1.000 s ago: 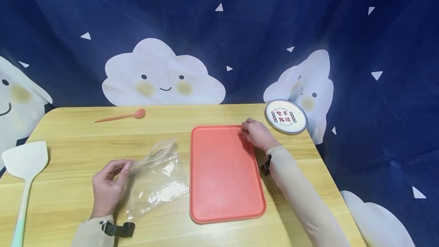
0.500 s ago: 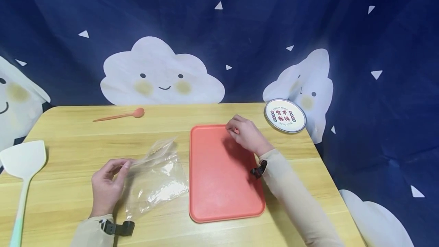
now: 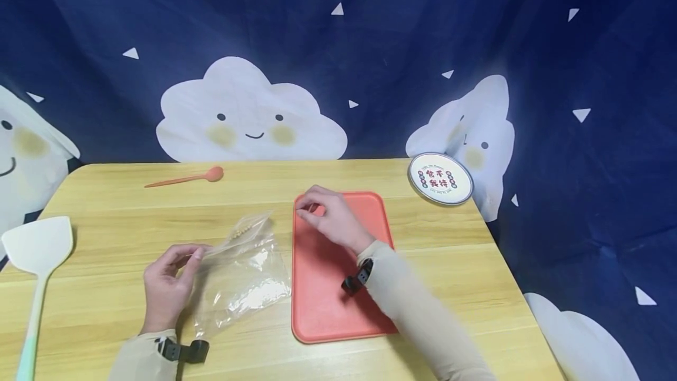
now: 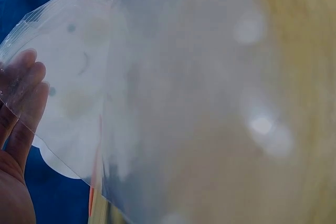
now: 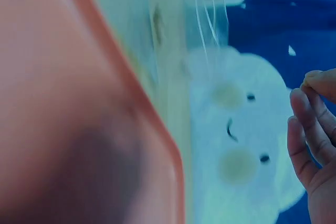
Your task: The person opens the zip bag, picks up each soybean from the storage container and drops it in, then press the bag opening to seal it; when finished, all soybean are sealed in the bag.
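My left hand (image 3: 168, 287) pinches the top edge of a clear zip bag (image 3: 243, 284), which lies on the table with its mouth lifted. Several small beige beans (image 3: 242, 231) show through the plastic near the far end. In the left wrist view the bag film (image 4: 184, 77) covers most of the picture and lies across the fingers. Above the far left corner of the red tray (image 3: 317, 310) is my right hand (image 3: 335, 220), thumb and forefinger pressed together. Between those tips the right wrist view shows a small yellowish bean (image 5: 304, 83), partly hidden.
An orange spoon (image 3: 214, 174) lies at the table's back left. Along the left side is a white spatula (image 3: 39, 249) with a green handle end. A round plate (image 3: 441, 179) with red lettering sits at the back right corner. A blue cloud-patterned curtain (image 3: 381, 34) hangs behind.
My right hand has moved left, from the tray's far right corner across to its far left corner, towards the bag. The left hand and bag have stayed in place.
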A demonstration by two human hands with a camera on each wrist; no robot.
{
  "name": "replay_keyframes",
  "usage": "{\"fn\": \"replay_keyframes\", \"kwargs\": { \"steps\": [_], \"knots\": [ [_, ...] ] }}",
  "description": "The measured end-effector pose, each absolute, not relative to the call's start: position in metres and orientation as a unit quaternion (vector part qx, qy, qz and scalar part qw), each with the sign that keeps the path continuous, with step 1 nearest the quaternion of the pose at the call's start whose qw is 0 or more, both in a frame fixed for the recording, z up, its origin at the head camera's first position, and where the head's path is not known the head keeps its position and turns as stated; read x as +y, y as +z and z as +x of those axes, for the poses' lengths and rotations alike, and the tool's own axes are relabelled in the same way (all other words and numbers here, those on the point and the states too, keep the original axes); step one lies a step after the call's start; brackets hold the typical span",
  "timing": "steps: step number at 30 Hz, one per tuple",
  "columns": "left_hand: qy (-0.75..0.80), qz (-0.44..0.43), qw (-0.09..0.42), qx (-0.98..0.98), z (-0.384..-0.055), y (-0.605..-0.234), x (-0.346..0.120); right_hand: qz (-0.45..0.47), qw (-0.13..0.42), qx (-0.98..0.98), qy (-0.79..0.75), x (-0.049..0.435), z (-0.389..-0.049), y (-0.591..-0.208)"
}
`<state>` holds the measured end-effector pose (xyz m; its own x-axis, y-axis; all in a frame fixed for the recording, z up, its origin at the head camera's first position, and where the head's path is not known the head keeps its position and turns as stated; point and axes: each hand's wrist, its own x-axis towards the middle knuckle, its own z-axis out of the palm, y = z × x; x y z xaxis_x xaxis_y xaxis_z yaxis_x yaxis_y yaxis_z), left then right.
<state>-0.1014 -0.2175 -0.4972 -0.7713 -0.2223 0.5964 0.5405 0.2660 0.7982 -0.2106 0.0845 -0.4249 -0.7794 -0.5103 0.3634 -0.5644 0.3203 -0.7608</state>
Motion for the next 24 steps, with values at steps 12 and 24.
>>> {"fn": "replay_keyframes", "kwargs": {
  "steps": [12,24],
  "knots": [
    [-0.581,-0.100,0.320,-0.741,-0.102,-0.497,-0.215,0.356,-0.024,-0.778,0.518,0.019,-0.201,-0.446],
    [-0.582,-0.106,0.321,-0.739,-0.103,-0.498,-0.215,0.359,-0.040,-0.821,0.442,-0.004,-0.198,-0.454]
  ]
}}
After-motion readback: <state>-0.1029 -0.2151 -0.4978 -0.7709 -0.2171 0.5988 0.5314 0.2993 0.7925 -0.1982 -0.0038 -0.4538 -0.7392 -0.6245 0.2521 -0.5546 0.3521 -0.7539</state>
